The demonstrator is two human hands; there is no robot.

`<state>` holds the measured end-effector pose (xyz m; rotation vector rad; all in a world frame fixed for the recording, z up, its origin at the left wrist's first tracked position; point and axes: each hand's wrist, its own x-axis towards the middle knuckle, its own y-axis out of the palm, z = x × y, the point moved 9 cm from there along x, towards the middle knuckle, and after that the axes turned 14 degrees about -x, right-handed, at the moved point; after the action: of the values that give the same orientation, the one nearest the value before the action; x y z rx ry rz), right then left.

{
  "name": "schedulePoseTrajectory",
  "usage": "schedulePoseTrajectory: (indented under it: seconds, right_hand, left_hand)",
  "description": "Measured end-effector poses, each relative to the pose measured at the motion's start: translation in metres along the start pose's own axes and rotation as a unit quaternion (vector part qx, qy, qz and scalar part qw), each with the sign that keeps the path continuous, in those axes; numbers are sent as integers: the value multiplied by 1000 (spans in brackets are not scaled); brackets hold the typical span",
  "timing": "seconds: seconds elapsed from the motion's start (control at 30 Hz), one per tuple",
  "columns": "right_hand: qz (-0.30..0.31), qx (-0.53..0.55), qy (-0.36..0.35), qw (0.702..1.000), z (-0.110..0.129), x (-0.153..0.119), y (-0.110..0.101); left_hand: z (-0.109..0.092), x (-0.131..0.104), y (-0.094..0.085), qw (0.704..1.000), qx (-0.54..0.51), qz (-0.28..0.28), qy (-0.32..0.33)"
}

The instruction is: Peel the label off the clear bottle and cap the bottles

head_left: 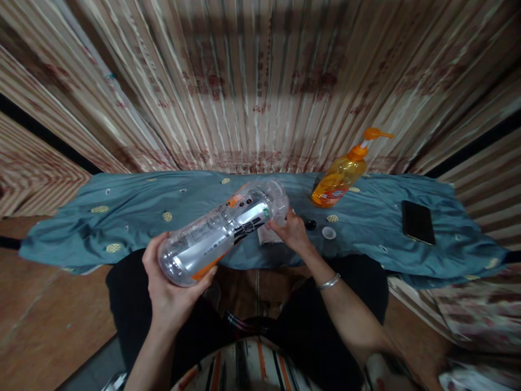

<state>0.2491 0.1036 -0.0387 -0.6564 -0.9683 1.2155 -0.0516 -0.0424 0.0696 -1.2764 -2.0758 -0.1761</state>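
Observation:
A large clear plastic bottle (211, 239) with a silver and orange label lies tilted between my hands, its base at the lower left. My left hand (173, 288) is wrapped round the base end. At the other end, my right hand (291, 231) has its fingers closed at a clear, rounded plastic piece (279, 198); whether that piece is part of the bottle is hard to tell. Under my right hand lies a whitish cloth or pad (269, 235). A small black object (311, 224) and a white round cap (329, 233) rest just right of it.
A pump bottle of orange liquid (340, 176) stands at the back right of the teal cloth-covered table (138, 217). A dark phone (418, 221) lies farther right. Striped curtains (252, 81) hang behind, and my knees are at the front edge.

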Motion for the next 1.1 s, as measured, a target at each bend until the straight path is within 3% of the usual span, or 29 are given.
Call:
schedulePoseTrajectory:
  seconds: [0.63, 1.1]
  right_hand:
    - [-1, 3, -1, 1000, -1, 0, -1]
    - [10, 9, 8, 1000, -1, 2, -1]
  left_hand:
    - [-3, 3, -1, 999, -1, -7, -32]
    - [-6, 6, 1, 1000, 4, -1, -21]
